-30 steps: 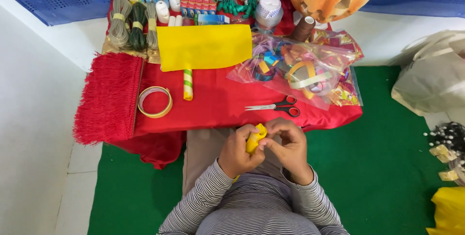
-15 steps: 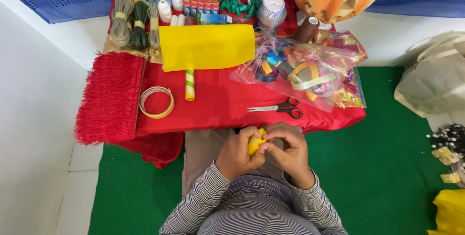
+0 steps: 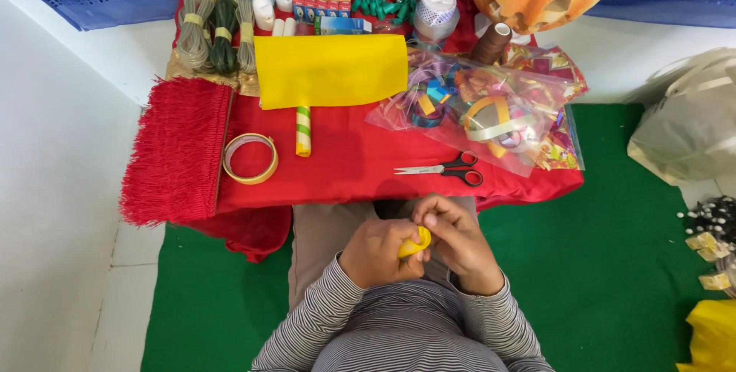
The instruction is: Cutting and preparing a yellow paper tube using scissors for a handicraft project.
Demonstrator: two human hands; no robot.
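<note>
Both hands, left hand [image 3: 377, 253] and right hand [image 3: 458, 240], pinch a small yellow piece [image 3: 415, 242] in their fingers; scissors [image 3: 448, 169] lie unused on the desk.

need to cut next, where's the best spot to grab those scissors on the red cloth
Take the scissors by the black loop handles at their right end, coming from the right hand side. They lie flat, blades pointing left, handles apart from the plastic bag.
</note>
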